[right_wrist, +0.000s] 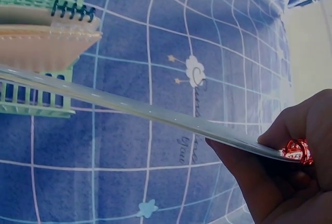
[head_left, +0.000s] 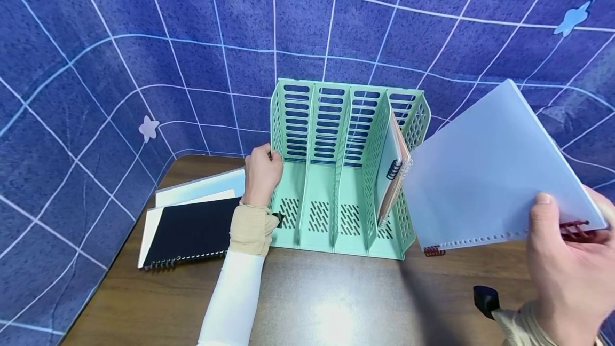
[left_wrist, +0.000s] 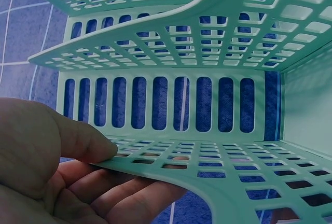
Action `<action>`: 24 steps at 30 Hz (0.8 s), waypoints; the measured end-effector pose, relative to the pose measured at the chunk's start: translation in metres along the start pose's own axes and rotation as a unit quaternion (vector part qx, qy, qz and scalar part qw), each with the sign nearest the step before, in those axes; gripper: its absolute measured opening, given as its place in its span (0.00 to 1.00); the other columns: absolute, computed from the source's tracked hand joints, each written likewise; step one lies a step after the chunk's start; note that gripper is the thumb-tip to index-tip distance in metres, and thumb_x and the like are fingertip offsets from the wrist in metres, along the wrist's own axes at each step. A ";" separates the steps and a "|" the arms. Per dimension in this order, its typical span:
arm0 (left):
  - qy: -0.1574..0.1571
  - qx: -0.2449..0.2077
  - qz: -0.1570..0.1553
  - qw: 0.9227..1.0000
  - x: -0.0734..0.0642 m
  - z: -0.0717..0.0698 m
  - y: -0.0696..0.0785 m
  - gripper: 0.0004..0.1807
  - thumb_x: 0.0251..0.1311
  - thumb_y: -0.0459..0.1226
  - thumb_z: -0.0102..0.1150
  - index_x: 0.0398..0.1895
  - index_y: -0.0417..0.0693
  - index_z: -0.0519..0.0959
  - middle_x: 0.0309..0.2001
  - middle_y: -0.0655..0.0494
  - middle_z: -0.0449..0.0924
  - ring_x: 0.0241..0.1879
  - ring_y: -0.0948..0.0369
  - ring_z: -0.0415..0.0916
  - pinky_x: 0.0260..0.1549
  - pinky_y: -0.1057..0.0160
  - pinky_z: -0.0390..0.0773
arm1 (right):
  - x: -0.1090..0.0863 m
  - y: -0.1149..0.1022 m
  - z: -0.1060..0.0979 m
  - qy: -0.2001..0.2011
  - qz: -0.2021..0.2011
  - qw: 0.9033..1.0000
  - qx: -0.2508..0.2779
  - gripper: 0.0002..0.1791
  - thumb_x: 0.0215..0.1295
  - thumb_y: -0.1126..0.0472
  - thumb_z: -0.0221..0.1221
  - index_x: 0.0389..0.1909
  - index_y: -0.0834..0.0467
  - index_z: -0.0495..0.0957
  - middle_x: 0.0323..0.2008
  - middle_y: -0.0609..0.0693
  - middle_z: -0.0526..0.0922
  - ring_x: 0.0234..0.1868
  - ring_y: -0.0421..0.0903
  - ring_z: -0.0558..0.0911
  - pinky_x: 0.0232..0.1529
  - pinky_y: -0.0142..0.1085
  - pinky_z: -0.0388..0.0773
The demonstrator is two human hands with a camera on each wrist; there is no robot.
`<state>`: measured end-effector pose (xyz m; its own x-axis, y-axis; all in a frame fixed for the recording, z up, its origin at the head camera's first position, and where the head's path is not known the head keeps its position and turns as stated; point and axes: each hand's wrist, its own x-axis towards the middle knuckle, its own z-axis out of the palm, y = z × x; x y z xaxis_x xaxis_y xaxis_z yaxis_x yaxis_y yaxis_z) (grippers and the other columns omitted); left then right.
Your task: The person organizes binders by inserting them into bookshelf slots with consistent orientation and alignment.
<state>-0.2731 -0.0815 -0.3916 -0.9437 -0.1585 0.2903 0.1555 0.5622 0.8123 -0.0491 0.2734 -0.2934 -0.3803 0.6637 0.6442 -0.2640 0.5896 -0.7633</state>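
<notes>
Slippage looked like the likeliest trouble. Right hand [head_left: 572, 250] pinched the blue notebook [head_left: 485, 170] at its near right corner, thumb over the cover and fingers beneath, so most of the sheet stuck out unsupported toward the left. With the hold at one end, the far corner might have sagged or swung. In the head view the notebook was up off the bench [head_left: 298, 292], just right of the green rack [head_left: 320, 183]; whether its left edge touched the rack's right wall, I could not tell.

Left hand [head_left: 261, 175] gripped the rim of the rack's left wall, thumb inside and fingers outside. That probably steadied the rack — though a knock on the far right side, away from that grip, could have twisted it.

Standing notebooks [head_left: 391, 164] occupied the rightmost compartment, their coils facing the near side. Pushed in there, the blue notebook's red rings [head_left: 434, 251] might have snagged on those coils, or its cover bent against the divider. The three compartments to the left held nothing and seemed less risky.

Black notebook [head_left: 192, 231] and lighter ones beneath it lay left of the rack — near enough the left forearm that a careless sweep could have shifted them.
</notes>
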 end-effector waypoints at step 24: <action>0.004 0.010 0.005 1.000 0.000 0.001 -0.001 0.21 0.77 0.35 0.45 0.20 0.51 0.59 0.15 0.54 0.57 0.12 0.57 0.54 0.16 0.60 0.58 | 0.004 0.017 0.053 -0.017 -0.082 0.996 0.002 0.10 0.59 0.65 0.63 0.38 0.66 0.88 0.20 0.34 0.77 0.19 0.28 0.70 0.25 0.20 0.66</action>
<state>-0.2735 -0.0817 -0.3928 -0.9400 -0.1594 0.3016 0.1580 0.5801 0.7991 -0.1025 0.2615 -0.3067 -0.3608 0.5421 0.7589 -0.3298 0.6870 -0.6475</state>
